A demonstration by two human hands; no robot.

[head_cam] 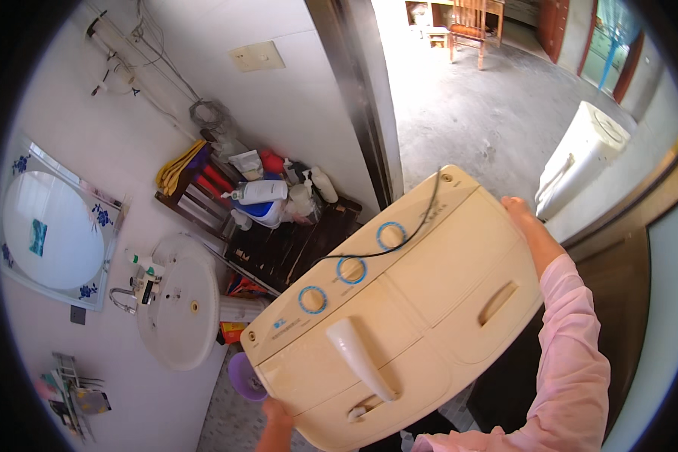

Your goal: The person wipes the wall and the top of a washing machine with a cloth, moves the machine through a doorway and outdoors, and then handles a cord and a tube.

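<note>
A beige twin-tub washing machine (457,265) stands at a slant before me, three round knobs along its far edge. My right hand (518,213) grips its right end near the far corner; the fingertips are hidden. At the near left end my left hand (277,415) holds the machine's edge, its fingers partly hidden. A white plastic bottle or handle-like piece (357,357) lies on the left lid, beside a recessed grip. Across the control panel (311,299) runs a black cord (398,246).
On the left wall are a white washbasin (181,316) and a mirror (53,226). Bottles (263,192) crowd a dark wooden chair (294,243). A purple basin (246,378) sits on the floor. A doorway (373,113) opens ahead, with a white appliance (579,152) beyond it and a brown door (616,271) at right.
</note>
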